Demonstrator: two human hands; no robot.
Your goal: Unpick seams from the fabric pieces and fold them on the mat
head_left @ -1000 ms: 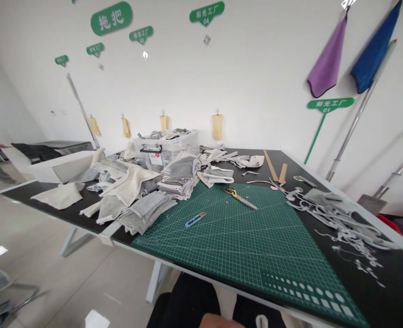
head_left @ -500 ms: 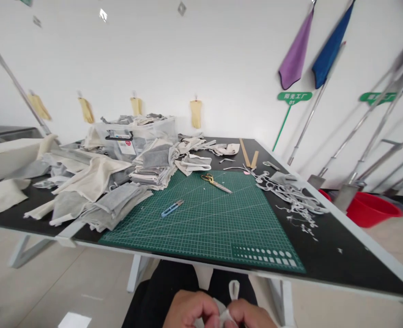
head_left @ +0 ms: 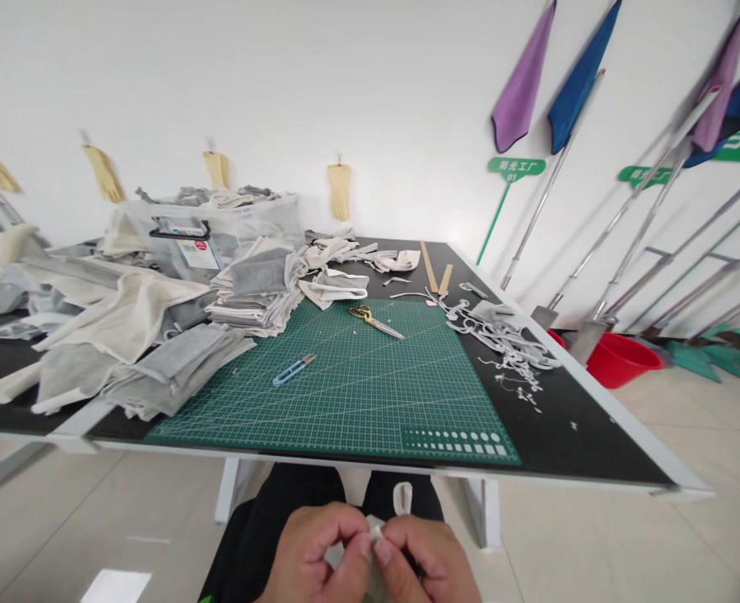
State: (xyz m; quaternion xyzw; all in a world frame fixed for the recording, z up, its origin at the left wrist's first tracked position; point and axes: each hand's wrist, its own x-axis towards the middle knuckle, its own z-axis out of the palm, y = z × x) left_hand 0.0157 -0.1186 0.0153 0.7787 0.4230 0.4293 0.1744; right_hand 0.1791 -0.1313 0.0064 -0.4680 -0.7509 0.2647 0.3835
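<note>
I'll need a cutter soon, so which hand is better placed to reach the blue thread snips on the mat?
Probably the left hand: the blue snips lie left of centre on the green mat, though both hands pinch the white cloth.

green cutting mat (head_left: 370, 394), scissors (head_left: 373, 319), folded cloth stack (head_left: 254, 285)

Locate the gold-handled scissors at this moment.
The scissors lie on the far part of the green mat, right of the stacked cloths.

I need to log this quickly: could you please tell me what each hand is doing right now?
Left hand: closed, pinching the white cloth piece.
Right hand: closed, pinching the same cloth piece.
</note>
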